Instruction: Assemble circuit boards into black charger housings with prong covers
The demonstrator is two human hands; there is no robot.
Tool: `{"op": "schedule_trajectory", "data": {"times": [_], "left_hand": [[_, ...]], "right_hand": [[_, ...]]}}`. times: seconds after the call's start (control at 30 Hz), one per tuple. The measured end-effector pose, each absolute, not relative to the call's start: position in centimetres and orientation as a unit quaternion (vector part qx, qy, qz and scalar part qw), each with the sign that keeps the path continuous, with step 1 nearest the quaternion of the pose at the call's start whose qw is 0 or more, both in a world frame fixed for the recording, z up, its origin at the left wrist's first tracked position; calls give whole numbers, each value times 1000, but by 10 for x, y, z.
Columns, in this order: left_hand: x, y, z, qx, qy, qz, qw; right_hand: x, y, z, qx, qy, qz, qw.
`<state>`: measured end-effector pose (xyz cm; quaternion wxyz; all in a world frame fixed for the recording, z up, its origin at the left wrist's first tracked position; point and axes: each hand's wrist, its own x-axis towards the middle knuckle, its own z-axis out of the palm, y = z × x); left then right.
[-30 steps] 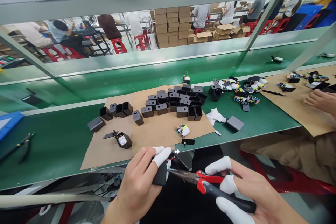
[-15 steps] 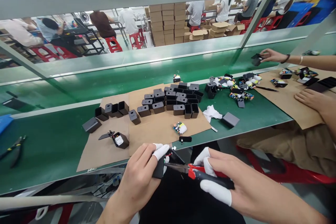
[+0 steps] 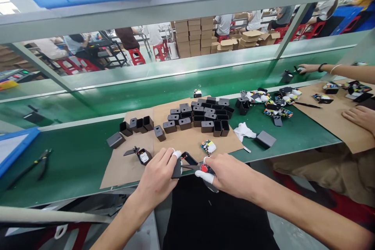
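Note:
My left hand [image 3: 158,174] is closed around a small black plastic case [image 3: 177,169] at the bench's front edge. A black end cap [image 3: 190,158] stands out beside the case's open side. My right hand [image 3: 230,172] grips long-nose pliers [image 3: 190,167] with red and black handles, their tips at that open side. What the tips touch is too small to tell. White finger cots cover fingertips on both hands. Just beyond lies a small circuit board [image 3: 208,147] on brown cardboard. Left of my left hand stands another case [image 3: 144,156] with a white part inside and its cap hanging out.
Several black cases [image 3: 207,126] stand grouped on the cardboard [image 3: 170,139]. Cutters [image 3: 41,162] lie far left, near a blue-edged tray [image 3: 20,144]. Right are a white cloth [image 3: 243,130], a grey block [image 3: 266,139] and piled circuit boards [image 3: 278,112]. A co-worker's hands [image 3: 307,68] work at the far right.
Both hands, with the case and pliers, have moved up closer to the bench edge. My right hand has turned its back upward. The camera view has shifted upward and left.

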<state>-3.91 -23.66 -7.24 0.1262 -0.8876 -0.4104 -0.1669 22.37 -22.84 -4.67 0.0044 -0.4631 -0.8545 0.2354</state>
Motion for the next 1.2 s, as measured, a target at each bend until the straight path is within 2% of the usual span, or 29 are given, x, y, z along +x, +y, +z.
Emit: {"op": "schedule_trajectory", "data": {"times": [0.13,0.3,0.43,0.57,0.7,1.2], "left_hand": [[-73,-230,-62,-877,-444,-138,124],[-110,-229,-39,-805,-543,-199,133],[-80,-233,-48,-794,-540,-278,22],[-49,-222,-83,-827,-473,-278,-125],[-48,-209,-116,-783,-500,-289,-231],[-56,-209,-136,-733,-538,-336,-247]], "right_hand": [[238,-217,-57,-454,-871,187,-17],[281,-203,-68,-502,-850,157,-31],[271,-201,-70,-529,-836,141,-35],[235,-196,-72,-518,-846,125,-33],[208,-183,-67,-473,-874,105,-36],[193,-185,-37,-491,-862,67,-107]]}}
